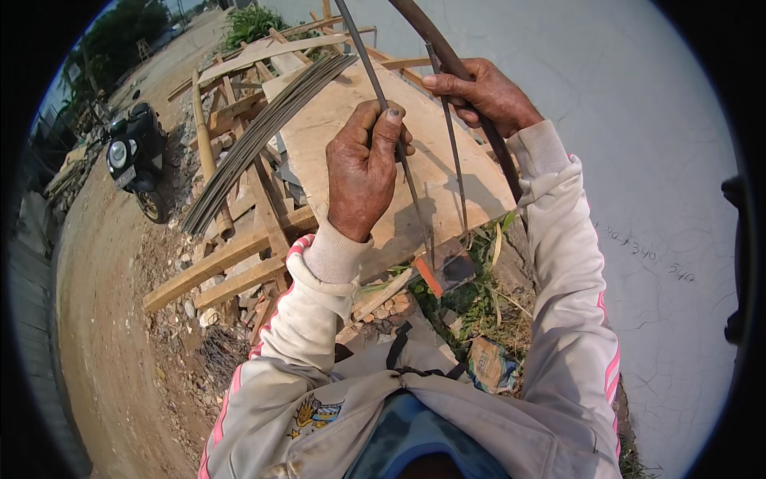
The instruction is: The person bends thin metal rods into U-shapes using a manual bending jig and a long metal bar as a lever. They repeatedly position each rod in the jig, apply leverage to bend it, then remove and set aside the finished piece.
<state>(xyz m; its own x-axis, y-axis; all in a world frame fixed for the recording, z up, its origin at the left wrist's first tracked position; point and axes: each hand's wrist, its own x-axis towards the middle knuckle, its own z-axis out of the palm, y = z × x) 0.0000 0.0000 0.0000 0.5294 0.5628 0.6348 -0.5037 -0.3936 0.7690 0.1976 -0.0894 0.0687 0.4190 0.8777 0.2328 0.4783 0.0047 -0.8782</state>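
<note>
We look down from one head-worn fisheye camera, close above our own arms, which enter from the lower edge. It faces forward and down over a plywood board (pixel 375 152) at frame centre, with a dirt road (pixel 104 319) curving at left and a grey wall (pixel 654 160) filling the right.

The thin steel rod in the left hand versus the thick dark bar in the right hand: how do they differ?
The thin rod is slim, grey and straight, while the thick bar is much heavier, darker and curves in an arc. The left hand grips the rod in a fist over the plywood board; the right hand wraps the bar near the board's far edge. Both are long metal pieces running out of the top of the view.
</note>
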